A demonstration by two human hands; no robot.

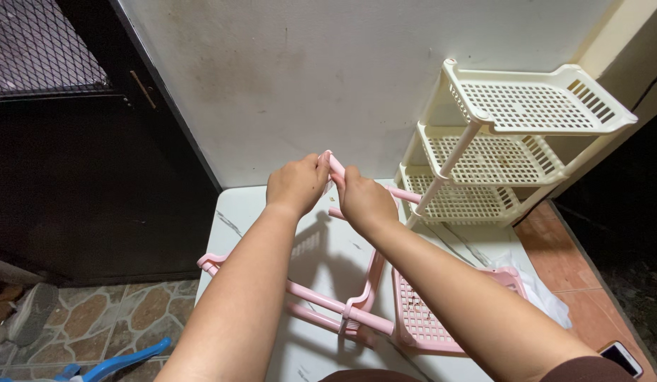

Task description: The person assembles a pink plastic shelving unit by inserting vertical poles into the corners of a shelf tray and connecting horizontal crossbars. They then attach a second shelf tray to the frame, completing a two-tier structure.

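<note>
From the head camera, the left hand (294, 185) and right hand (362, 199) are both clenching around the top of a pink rack pole (335, 166) above the white table (233, 216). Uneven force is risking the pole snapping or slipping from the pink shelf (420, 318).

A cream three-tier plastic rack (502, 141) stands at upper right against the white wall (307, 78). A dark door (73, 163) fills the left. A phone (620, 358) lies at lower right on the tiled floor.
</note>
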